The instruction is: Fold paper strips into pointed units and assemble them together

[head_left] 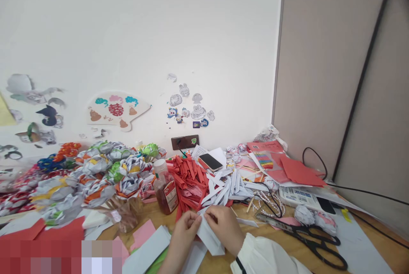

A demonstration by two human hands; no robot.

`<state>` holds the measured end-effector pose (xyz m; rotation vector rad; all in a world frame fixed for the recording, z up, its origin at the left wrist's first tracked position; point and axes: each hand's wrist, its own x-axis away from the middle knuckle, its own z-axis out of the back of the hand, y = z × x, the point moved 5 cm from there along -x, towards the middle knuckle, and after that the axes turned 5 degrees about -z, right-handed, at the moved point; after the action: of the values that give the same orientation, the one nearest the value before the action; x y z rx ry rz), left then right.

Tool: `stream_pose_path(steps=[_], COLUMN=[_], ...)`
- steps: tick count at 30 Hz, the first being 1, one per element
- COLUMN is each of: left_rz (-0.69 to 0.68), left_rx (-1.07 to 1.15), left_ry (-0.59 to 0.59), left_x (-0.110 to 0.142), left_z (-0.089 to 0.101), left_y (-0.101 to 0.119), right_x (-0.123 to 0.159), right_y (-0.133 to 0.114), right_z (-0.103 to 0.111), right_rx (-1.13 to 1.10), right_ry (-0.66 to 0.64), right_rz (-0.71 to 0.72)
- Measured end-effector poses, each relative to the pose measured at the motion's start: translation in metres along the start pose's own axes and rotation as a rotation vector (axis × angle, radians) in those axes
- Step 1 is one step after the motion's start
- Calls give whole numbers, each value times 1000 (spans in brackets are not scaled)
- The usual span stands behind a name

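Between my two hands is a folded strip of white paper (211, 239), tilted above the wooden table. My left hand (187, 229) pinches its upper left edge between thumb and fingers. My right hand (225, 225) grips the top right edge, fingers curled in. Just beyond them lies a heap of folded white paper strips (228, 186), with a pile of folded red paper strips (188, 176) beside it. To the left of my left hand, a stack of white paper (148, 250) rests on pink and green sheets.
Large black-handled scissors (306, 235) lie at the right. A bottle of dark liquid (165, 188) stands behind my left hand, near a container of brown sticks (123, 214). A phone (211, 162) lies at the back. Crumpled paper flowers (99, 167) crowd the left; cables (367, 188) cross the right.
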<state>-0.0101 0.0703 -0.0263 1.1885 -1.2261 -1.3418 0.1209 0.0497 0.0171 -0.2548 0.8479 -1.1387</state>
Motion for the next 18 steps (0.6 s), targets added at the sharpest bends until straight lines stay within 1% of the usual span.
stream_pose_path(steps=[3,6,9,11,13,14,16,18], left_rz=[57,75,95,93,75,64,43,8], left_rx=[70,116,128,134,131,123,94,61], left_ry=[10,34,25,5,-8,-10,-9,-14], left_x=[1,2,2,0,-1,-2,-1,0], left_z=[0,0,0,1,1,2,2,1], left_y=[-2,1,1,0,-1,-2,0,4], right_x=[0,0,1,1,1,1,-2,-5], right_y=[-3,-6,-9,-11,-12,-11,-6,2], right_z=[1,1,3,5,7,8,7,2], right_rx=[3,38,40,9,-56,-101,-202,-314], right_ry=[-2,-12,-22,-33,-49,-54,-57,-65], right_rz=[124,255,323,336,310,276,161,11])
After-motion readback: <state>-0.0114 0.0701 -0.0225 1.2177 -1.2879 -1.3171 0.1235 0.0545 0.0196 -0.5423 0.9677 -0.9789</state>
